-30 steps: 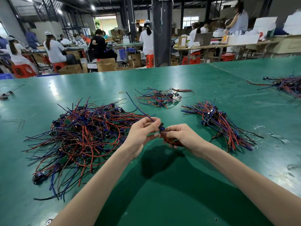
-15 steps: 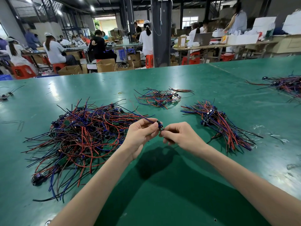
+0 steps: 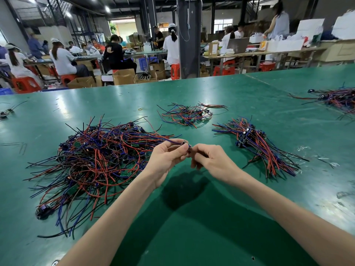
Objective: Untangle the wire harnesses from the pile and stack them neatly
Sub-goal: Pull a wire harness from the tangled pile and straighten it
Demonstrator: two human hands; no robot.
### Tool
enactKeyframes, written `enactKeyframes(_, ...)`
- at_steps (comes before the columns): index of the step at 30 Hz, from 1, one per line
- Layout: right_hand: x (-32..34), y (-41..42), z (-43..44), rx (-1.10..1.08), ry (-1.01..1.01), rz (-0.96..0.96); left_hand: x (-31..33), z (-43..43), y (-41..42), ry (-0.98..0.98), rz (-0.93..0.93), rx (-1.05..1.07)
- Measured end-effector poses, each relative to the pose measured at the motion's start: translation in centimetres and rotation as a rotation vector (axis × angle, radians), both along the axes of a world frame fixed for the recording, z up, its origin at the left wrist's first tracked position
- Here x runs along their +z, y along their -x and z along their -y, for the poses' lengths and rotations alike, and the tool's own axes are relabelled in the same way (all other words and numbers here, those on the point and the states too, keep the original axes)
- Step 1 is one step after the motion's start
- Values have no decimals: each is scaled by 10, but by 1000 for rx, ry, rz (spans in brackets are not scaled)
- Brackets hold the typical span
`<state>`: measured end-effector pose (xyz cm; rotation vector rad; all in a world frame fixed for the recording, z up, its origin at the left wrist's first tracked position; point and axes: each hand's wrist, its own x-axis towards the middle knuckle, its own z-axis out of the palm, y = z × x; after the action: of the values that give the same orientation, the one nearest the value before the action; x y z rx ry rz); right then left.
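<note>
Two bare forearms reach in from the near edge over the green counter (image 3: 192, 237). Two hands meet above it, nearly touching. Left hand (image 3: 165, 158): fingers curled, thumb and fingertips pinching one wire harness (image 3: 184, 145) at its small dark component. Right hand (image 3: 213, 162): fingers curled inward, pinching the same harness from the other side, with a bit of red wire showing at the fingertips. The harness is lifted off the counter, and its blue lead trails left toward the big pile. Four groups of harnesses are counted on the counter. One, a large tangled pile (image 3: 99, 160) of red, blue and black wires with small green boards, lies left of the hands. Two, an aligned stack (image 3: 257, 144) lies right of the hands, wires running roughly parallel. Three, a small loose cluster (image 3: 187, 114) sits farther back, between the two. Four, another pile (image 3: 338, 98) lies at the far right edge, well apart. One stray bit (image 3: 5, 112) lies at the far left edge. Beyond the counter stands one dark pillar (image 3: 189, 35), with seated workers at benches, red stools and cardboard boxes around it.
</note>
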<state>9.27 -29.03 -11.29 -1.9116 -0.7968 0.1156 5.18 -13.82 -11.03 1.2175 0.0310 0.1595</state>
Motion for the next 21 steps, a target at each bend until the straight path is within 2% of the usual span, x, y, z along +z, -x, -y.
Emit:
enactKeyframes(10, -2, 3, -3, -114, 25, 124, -2, 2, 0, -29, 54, 42)
enactKeyframes(21, 3, 1, -3, -181, -23, 61, -3, 9, 2, -112, 139, 118)
